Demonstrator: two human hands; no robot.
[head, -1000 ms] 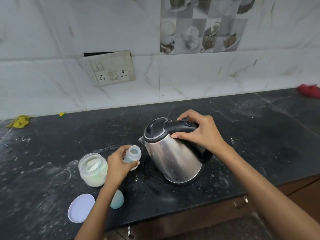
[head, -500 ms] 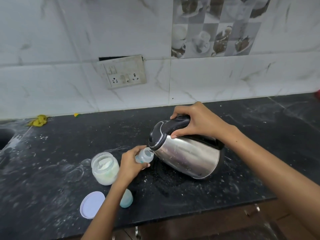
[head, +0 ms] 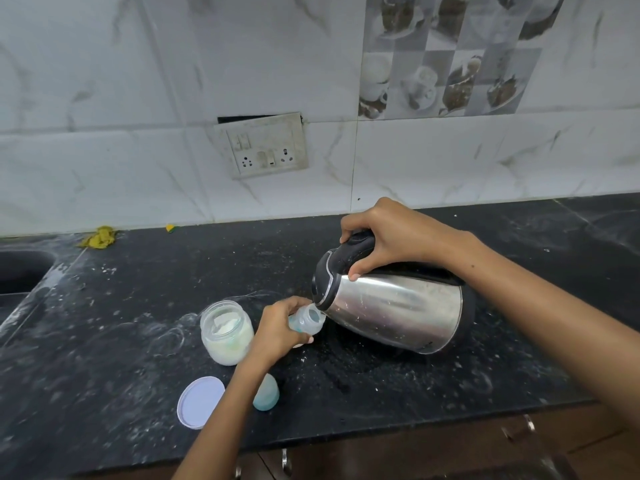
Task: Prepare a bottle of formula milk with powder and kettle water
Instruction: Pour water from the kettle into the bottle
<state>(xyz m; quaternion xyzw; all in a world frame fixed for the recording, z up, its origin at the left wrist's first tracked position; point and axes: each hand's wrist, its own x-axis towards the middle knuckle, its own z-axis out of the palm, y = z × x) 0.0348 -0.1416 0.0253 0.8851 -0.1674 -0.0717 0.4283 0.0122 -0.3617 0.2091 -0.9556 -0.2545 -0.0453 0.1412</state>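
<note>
Bottle (head: 306, 320) sits nearest me, tilted with its open mouth toward the kettle (head: 391, 306), my left hand (head: 280, 327) curled round its body just above the tabletop (head: 104, 358). Beyond it, the kettle lies tipped hard over, long axis almost level, spout right at the bottle's mouth. My right hand (head: 391, 237) wraps the black handle. I cannot tell whether water is running.

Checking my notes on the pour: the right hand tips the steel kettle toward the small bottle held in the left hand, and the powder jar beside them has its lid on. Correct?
Not quite. The head view shows the powder jar open; its lid lies on the counter nearby. The rest holds: right hand tips the kettle toward the bottle in the left hand.
</note>
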